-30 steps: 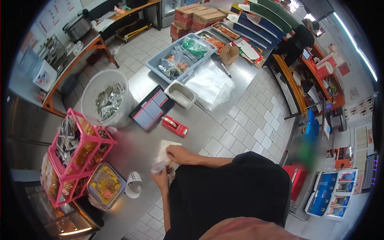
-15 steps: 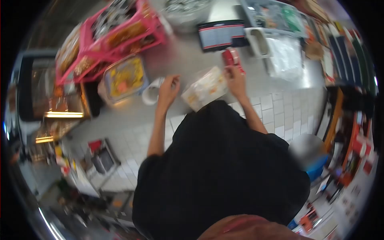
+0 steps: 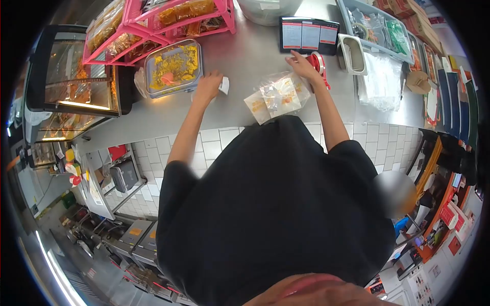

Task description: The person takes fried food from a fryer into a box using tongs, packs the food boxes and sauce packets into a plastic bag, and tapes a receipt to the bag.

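Note:
My left hand [image 3: 209, 85] is on a white paper roll or cup [image 3: 224, 85], its fingers wrapped over the top, just right of a clear tub of yellow food [image 3: 174, 67]. My right hand [image 3: 302, 66] is above the counter with its fingers apart, beside the red tape dispenser [image 3: 320, 69] and below the tablet [image 3: 309, 34]. Between my hands, near the counter's front edge, lies a printed paper packet [image 3: 263, 104] partly under or inside a clear plastic bag [image 3: 286, 92].
Pink baskets of packets [image 3: 148, 31] stand at the upper left, next to a glass display case [image 3: 76, 76]. On the right are a metal tray [image 3: 352, 55], clear bags [image 3: 380, 84] and a blue-grey bin [image 3: 377, 43].
The view has swung left. My hands have parted from the packet, which now lies on the counter. My left hand has moved onto the white item, my right hand towards the tablet and dispenser.

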A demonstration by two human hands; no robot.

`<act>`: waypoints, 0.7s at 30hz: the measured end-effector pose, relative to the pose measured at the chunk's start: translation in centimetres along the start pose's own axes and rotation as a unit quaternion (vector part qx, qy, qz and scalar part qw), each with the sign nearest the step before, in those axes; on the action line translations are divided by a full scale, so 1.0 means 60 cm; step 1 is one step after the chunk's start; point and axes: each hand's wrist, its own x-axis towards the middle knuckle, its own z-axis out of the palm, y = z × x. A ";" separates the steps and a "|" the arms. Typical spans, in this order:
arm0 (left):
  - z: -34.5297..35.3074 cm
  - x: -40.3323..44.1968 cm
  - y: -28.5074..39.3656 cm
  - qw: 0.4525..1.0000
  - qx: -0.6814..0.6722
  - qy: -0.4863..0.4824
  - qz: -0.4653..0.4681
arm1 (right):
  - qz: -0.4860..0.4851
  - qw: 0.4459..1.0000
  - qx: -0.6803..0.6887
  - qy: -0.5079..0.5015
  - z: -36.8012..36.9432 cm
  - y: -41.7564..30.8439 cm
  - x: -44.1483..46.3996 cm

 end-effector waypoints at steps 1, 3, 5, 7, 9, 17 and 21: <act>0.018 0.008 -0.015 0.999 0.030 -0.003 0.017 | 0.026 0.999 -0.016 -0.043 -0.004 0.002 0.013; -0.008 0.004 -0.001 1.000 -0.028 -0.003 -0.007 | 0.026 0.998 -0.007 -0.054 0.007 0.030 0.031; -0.016 -0.003 0.011 0.988 -0.138 -0.018 -0.069 | 0.033 0.998 0.015 -0.059 0.005 0.030 0.031; -0.020 -0.010 0.021 0.939 -0.294 -0.045 -0.175 | 0.020 0.998 0.017 -0.054 0.005 0.033 0.031; -0.018 -0.026 0.039 0.847 -0.478 -0.063 -0.224 | 0.019 0.998 0.012 -0.056 0.008 0.037 0.033; -0.038 -0.066 0.151 0.666 -0.697 -0.082 -0.252 | 0.040 0.998 -0.016 -0.042 0.022 0.058 0.058; 0.029 -0.084 0.169 0.629 -0.721 0.037 -0.290 | 0.011 0.996 0.009 0.093 0.011 0.002 0.003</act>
